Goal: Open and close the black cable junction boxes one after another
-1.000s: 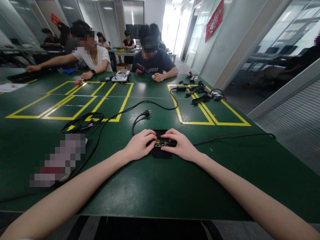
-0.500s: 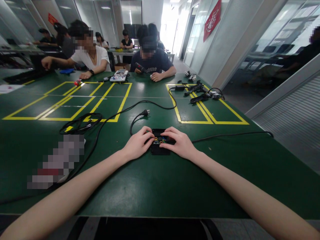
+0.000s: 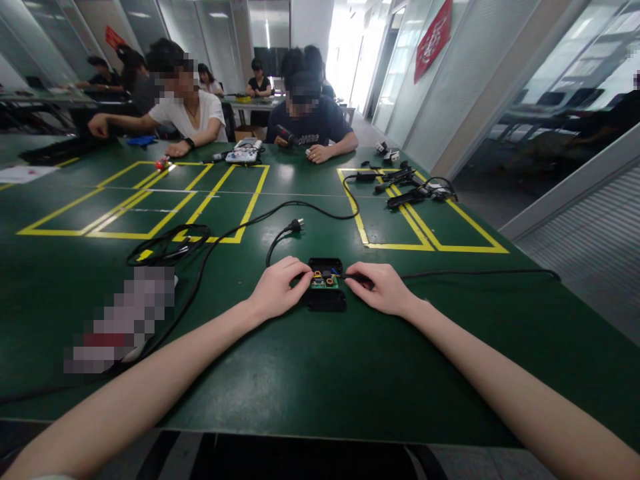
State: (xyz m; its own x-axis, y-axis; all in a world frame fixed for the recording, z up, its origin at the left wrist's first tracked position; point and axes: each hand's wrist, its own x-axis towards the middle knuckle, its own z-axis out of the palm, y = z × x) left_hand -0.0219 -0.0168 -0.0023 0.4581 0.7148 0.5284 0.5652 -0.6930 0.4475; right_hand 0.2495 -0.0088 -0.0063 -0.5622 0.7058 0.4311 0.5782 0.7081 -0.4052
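Left hand fingertips press left edge of open black case, green circuit board exposed between hands. Right hand pinches cable at case's right side. Risk: tugging cable could shift board or strain wire joint.

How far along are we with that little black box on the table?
Done: the black box lies open, its green board exposed. In hand: the left hand steadies its left edge while the right hand grips the cable at its right side. Left: no cover is on it.
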